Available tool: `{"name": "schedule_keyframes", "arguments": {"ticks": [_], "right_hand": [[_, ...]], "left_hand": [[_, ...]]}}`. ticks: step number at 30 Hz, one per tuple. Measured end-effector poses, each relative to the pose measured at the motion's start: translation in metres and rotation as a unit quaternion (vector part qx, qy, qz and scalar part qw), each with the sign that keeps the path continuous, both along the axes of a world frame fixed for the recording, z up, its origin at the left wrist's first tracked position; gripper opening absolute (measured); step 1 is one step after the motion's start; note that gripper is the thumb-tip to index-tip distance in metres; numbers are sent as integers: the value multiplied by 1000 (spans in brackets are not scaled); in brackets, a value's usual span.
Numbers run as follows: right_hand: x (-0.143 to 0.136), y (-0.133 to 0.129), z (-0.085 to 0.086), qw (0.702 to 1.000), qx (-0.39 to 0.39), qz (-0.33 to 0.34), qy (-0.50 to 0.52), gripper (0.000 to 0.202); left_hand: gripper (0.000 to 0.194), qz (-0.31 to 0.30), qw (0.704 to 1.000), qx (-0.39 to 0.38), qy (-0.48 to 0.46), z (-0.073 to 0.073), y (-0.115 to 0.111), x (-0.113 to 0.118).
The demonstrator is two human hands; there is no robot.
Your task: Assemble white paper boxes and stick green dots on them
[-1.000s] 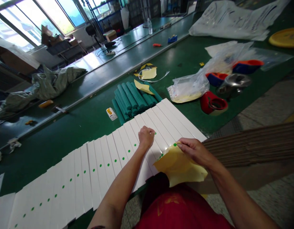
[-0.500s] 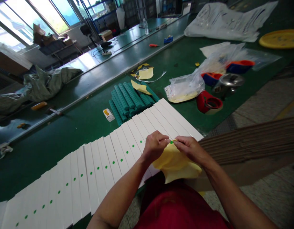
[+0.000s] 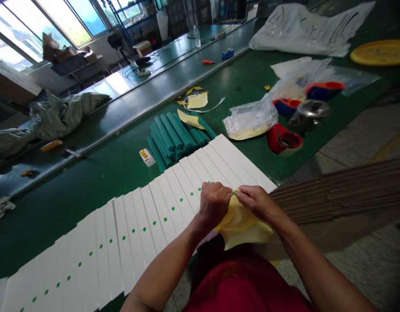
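My right hand point(image 3: 256, 200) is closed on the upper edge of a thin yellow sheet point(image 3: 243, 229), which hangs down crumpled below it. A round green sticker point(image 3: 233, 193) shows at that edge, between the two hands. My left hand point(image 3: 215, 200) is closed, its thumb and finger pinching at the sticker; whether the sticker is free of the sheet I cannot tell. Beneath both hands, flat white boxes point(image 3: 134, 251) lie overlapped in a long slanting row. Many carry one green dot point(image 3: 173, 209) near the middle; those at the right end show plain white.
Green ribbed rods point(image 3: 173, 134) are stacked behind the boxes, with a yellow paper piece point(image 3: 190, 118) on top. To the right are plastic bags point(image 3: 252, 118), a red tape dispenser point(image 3: 284, 139) and a steel cup point(image 3: 312, 110). Stacked brown cardboard point(image 3: 343, 190) stands beside the table.
My left hand has turned and come in closer to the sticker at the sheet's edge, uncovering another green dot on the boxes. My right hand has stayed nearly still with the sheet.
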State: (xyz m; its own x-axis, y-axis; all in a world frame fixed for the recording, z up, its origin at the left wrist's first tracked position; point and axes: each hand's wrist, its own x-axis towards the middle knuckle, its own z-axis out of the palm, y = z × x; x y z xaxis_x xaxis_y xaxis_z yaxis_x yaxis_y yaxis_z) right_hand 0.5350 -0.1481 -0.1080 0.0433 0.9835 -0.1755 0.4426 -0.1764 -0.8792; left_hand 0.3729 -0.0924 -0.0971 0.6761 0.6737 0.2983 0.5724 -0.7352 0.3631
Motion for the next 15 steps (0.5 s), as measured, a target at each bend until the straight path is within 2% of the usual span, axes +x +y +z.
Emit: {"name": "schedule_keyframes", "arguments": {"ticks": [3, 6, 8, 10, 13, 15], "right_hand": [[-1, 0, -2, 1000, 3, -4, -6, 37], [-1, 1, -3, 1000, -3, -8, -17, 38], [0, 2, -6, 1000, -12, -12, -24, 38], [1, 3, -9, 999, -21, -22, -32, 37], [3, 3, -14, 998, -31, -38, -36, 35], [4, 2, -16, 998, -34, -41, -28, 35]], "left_hand": [[26, -10, 999, 29, 19, -2, -1, 0], [26, -20, 1000, 8, 7, -1, -1, 1], [23, -15, 998, -49, -32, 0, 1, 1], [17, 13, 986, -140, -84, 1, 6, 1], [10, 90, 951, -266, -129, -3, 22, -1], [10, 136, 935, -303, -122, -10, 37, -2]]}}
